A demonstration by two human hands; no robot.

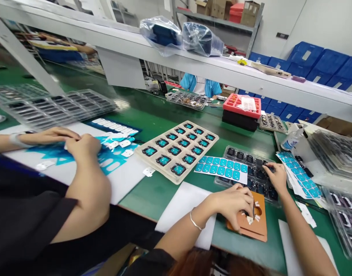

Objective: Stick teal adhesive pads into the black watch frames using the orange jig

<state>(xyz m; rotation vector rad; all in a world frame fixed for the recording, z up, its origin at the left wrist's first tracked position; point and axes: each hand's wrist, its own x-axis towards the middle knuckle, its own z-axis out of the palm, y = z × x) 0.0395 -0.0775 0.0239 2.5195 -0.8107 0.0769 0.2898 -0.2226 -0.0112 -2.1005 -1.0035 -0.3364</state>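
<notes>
My left hand [236,203], with a bangle at the wrist, curls over an orange fixture block [258,230] with a round opening. Its fingers close on a small black-edged part, mostly hidden under them. My right hand [276,176] reaches into a clear tray of black square parts [240,155], thumb and forefinger together at one of the parts. Lying across the tray's left side is a white sheet of teal rounded-square stickers [220,168]. Left of it stands a beige tray [178,179] holding rows of black frames with teal faces.
A co-worker's hands [84,147] work at left over teal backing sheets [109,165]. A second sticker sheet [299,174], a bottle [291,140] and stacked clear trays [337,153] are at right. A red bin [242,103] stands behind, under a white overhead shelf [222,71].
</notes>
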